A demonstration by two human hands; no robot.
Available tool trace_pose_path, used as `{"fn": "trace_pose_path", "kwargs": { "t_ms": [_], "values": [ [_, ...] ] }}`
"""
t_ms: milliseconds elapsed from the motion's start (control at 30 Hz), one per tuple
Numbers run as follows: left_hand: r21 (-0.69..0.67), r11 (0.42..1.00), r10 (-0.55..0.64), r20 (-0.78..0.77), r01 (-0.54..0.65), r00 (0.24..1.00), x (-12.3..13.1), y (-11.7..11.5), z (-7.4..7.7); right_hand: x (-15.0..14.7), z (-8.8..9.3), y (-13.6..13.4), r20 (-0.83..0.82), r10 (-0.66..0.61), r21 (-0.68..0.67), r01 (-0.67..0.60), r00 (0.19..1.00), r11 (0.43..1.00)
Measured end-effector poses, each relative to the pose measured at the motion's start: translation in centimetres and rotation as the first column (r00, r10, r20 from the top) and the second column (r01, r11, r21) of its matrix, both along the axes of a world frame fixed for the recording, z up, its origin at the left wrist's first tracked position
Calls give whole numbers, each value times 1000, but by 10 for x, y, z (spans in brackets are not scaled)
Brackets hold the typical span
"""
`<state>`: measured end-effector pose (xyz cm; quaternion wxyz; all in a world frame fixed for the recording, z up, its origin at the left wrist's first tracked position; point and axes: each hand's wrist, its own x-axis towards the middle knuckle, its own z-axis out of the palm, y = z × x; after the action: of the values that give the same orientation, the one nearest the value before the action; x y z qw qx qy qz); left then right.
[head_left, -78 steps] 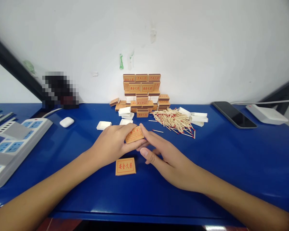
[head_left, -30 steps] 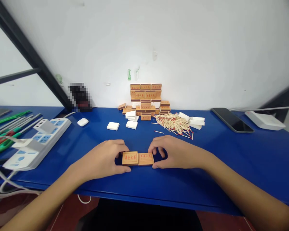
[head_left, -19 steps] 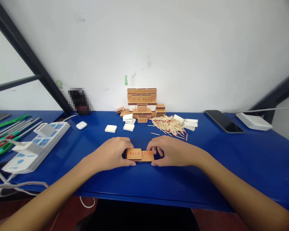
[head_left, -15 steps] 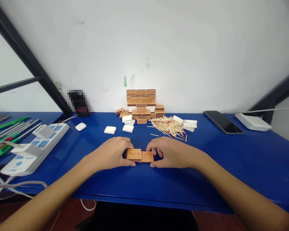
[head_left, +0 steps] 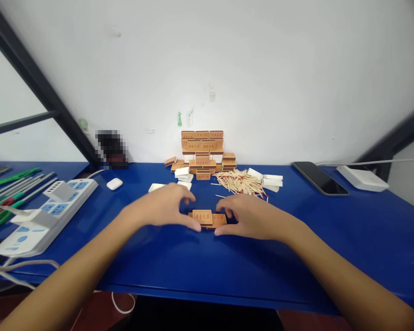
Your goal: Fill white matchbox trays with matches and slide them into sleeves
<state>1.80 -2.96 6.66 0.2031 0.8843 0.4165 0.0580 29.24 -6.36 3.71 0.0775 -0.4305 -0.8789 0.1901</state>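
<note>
Two orange matchboxes with red characters lie close in front of me: an upper matchbox [head_left: 202, 217] rests on a lower layer, and the lower matchbox [head_left: 220, 220] sticks out to the right. My left hand [head_left: 165, 205] is at their left, fingers spread, its thumb by the front edge of the upper one and its fingertips lifted off behind. At the right end, my right hand [head_left: 250, 216] has its thumb in front of the lower matchbox and curled fingers behind it. Whatever lies under the upper matchbox is mostly hidden.
Against the wall stands a stack of matchboxes [head_left: 202, 145]. Beside it are loose matches [head_left: 239, 182] and white inner trays [head_left: 272, 180]. A phone [head_left: 319, 178] and a white box [head_left: 362, 178] lie right; a power strip [head_left: 48, 216] and an earbud case [head_left: 114, 184] lie left.
The matchboxes in front of me have shifted a little to the right. My left hand has loosened and its fingers have lifted away. The right hand stays nearly in place.
</note>
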Motion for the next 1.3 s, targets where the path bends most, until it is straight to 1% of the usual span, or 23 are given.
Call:
{"fn": "trace_pose_path", "kwargs": {
  "t_ms": [67,133,167,200,233,267,333,400,433,500,600,667,800,867,1033,1167,1300],
  "values": [
    [-5,994,108,0,-108,994,-22,25,20,2,1,2,1,-30,-1,30,1000,1000],
    [5,970,245,-63,-245,968,-44,57,38,4,2,5,13,-61,14,61,998,998],
    [36,949,314,-74,-312,946,-54,74,43,4,1,7,20,-70,25,69,997,997],
    [57,938,346,-66,-342,936,-61,90,46,5,1,8,26,-76,35,75,997,997],
    [67,927,373,-62,-369,926,-66,104,47,5,0,9,30,-81,42,80,996,996],
    [64,926,374,-50,-371,926,-69,116,45,4,-1,10,33,-82,45,81,996,996],
    [32,944,330,-30,-330,943,-68,133,37,4,-3,12,40,-86,49,84,996,995],
    [-9,965,262,-28,-263,965,-64,144,26,5,-4,13,44,-91,60,89,995,994],
    [5,968,250,-29,-249,968,-63,149,21,5,-4,14,45,-92,68,88,995,994],
    [60,960,274,-28,-272,961,-63,156,13,6,-5,15,48,-95,84,91,994,992],
    [100,949,300,3,-299,954,-66,165,4,6,-5,16,57,-98,95,92,994,991],
    [87,960,264,31,-266,964,-66,167,1,6,-5,16,66,-99,98,93,993,991],
    [-34,990,136,10,-136,991,-61,163,1,5,-7,18,90,-101,102,91,991,991],
    [-75,991,111,-22,-113,994,-58,159,2,5,-8,18,88,-98,98,90,991,991],
    [-129,982,135,-56,-141,989,-55,154,1,9,-7,22,74,-137,72,132,988,989],
    [-130,979,153,-31,-156,988,-51,148,-3,23,-6,32,57,-174,151,164,983,975],
    [-107,983,149,7,-148,989,-47,144,-5,31,-13,42,18,-200,224,191,980,956]
  ]
}}
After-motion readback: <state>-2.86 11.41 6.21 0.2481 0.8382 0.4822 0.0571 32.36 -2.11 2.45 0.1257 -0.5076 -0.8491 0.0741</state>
